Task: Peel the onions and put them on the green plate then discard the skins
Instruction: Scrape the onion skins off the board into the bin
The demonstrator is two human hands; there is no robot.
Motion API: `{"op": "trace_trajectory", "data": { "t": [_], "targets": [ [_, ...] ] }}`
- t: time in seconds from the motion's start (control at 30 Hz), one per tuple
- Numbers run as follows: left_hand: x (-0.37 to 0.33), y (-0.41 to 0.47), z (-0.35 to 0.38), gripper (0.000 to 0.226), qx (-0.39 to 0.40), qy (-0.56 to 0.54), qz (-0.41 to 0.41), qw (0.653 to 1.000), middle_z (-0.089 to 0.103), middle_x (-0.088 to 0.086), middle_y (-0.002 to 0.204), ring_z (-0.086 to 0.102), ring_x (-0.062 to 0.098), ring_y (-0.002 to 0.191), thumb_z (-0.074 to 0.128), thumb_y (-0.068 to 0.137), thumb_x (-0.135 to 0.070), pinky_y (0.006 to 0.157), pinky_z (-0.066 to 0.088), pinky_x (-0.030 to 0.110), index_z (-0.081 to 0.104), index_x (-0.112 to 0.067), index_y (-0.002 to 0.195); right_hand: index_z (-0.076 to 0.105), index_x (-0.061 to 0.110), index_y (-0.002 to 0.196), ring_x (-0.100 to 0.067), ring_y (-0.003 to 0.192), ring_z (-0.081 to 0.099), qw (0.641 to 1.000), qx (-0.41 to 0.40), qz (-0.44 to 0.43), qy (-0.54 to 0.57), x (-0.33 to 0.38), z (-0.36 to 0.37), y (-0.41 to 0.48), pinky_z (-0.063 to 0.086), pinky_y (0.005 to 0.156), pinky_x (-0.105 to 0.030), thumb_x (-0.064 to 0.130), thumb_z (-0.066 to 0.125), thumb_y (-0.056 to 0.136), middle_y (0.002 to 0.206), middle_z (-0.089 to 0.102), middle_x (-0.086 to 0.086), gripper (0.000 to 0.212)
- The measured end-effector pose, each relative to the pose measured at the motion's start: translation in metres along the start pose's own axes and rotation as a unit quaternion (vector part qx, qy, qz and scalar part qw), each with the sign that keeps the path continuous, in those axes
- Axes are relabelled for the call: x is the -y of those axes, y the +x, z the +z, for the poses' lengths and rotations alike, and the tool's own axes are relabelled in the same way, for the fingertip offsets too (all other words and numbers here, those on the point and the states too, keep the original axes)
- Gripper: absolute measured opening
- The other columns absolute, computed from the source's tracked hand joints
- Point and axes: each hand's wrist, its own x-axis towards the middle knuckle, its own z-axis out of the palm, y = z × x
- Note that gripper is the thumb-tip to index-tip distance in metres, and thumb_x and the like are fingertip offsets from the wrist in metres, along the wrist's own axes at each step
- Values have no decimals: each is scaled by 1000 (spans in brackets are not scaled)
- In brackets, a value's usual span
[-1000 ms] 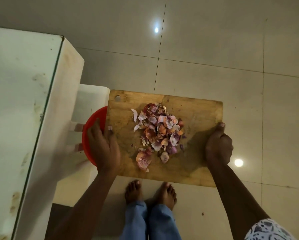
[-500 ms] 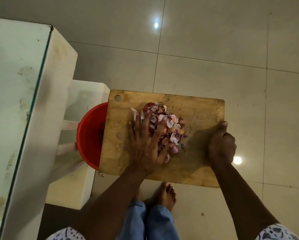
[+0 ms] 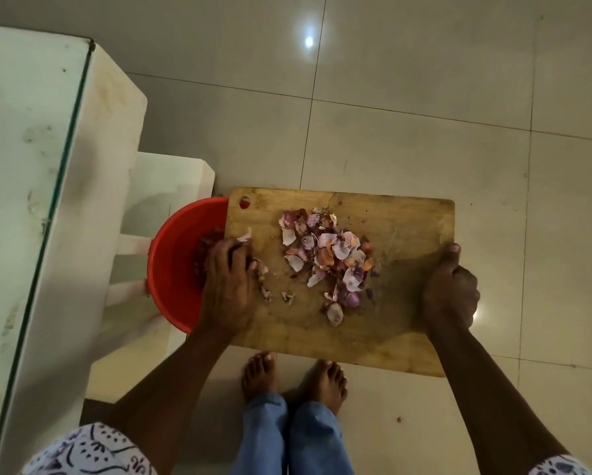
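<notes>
A wooden cutting board (image 3: 400,320) is held level above the floor. My right hand (image 3: 450,291) grips its right edge, thumb on top. A pile of purple and pink onion skins (image 3: 328,258) lies in the board's middle. My left hand (image 3: 227,286) lies at the board's left edge with fingers curled over a few skins, right above the red bucket (image 3: 171,269). Some skins show inside the bucket. The green plate and peeled onions are out of view.
A white glass-topped table (image 3: 30,166) stands at left, with a lower white ledge (image 3: 167,180) behind the bucket. My bare feet (image 3: 291,378) stand on the pale tiled floor (image 3: 424,114) just below the board.
My left hand left the board's edge, reached onto the skin pile, then dragged some skins left to the board's edge over the bucket. The pile is smaller and more spread.
</notes>
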Motion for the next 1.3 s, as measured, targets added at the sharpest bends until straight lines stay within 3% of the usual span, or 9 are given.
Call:
{"op": "trace_trajectory", "data": {
  "t": [0.13,0.27,0.37,0.5,0.6,0.73,0.83,1.03,1.3],
  "targets": [
    [12,8,-10,39,-35,-32,-100,994,47,22,118,50,33,102,33,95,-31,85,44,45,49,-1,113,59,3,121,-41,109,56,1000,-1,5,7,-3,3,-1,43,93,-52,55,20,101,118,62,-21,68],
    [27,18,-13,24,-80,-124,-227,963,52,12,90,50,20,78,36,102,-24,70,37,35,47,-3,97,59,3,120,-40,109,57,1000,-2,6,11,-4,3,-3,43,93,-51,55,21,100,118,62,-21,68],
    [54,23,-10,23,-62,-109,-292,948,59,16,91,58,28,84,39,102,-22,77,43,38,50,-2,101,59,3,121,-40,109,57,1000,-3,7,13,-5,3,-4,43,94,-52,55,21,101,118,62,-20,67],
    [51,31,-16,33,-34,-46,-295,954,59,22,108,56,36,102,38,102,-27,93,42,45,54,0,112,58,5,123,-40,110,56,1000,-4,10,15,-5,2,-5,43,95,-52,55,21,101,120,62,-20,66],
    [13,34,-23,43,-61,-19,-255,965,50,26,126,47,41,117,44,98,-34,100,36,49,50,2,121,58,4,123,-40,110,56,1000,1,10,11,-4,2,-8,43,95,-53,54,20,101,120,62,-20,66],
    [-42,17,-21,62,-16,-43,-43,998,38,21,142,33,38,133,32,94,-57,108,29,51,34,-13,138,57,3,124,-41,111,56,1000,4,9,11,-1,0,-9,42,95,-51,52,20,102,121,61,-20,65],
    [-72,14,-9,66,43,-60,74,995,21,15,155,12,33,144,22,94,-62,114,17,54,16,-23,147,57,4,124,-40,111,56,1000,4,5,10,1,1,-10,43,94,-51,52,20,102,121,61,-20,65],
    [-77,37,15,54,63,40,145,987,8,7,156,-1,41,143,13,98,-52,112,2,61,22,-31,146,57,2,124,-39,111,57,1000,8,2,14,3,3,-10,43,94,-49,51,21,102,122,61,-20,64],
    [-40,29,12,41,68,-13,140,988,28,13,136,34,35,129,35,93,-34,105,39,47,36,-12,127,57,2,124,-40,111,56,1000,12,18,17,-1,5,-10,42,95,-52,52,21,102,122,61,-20,65]
  ]
}}
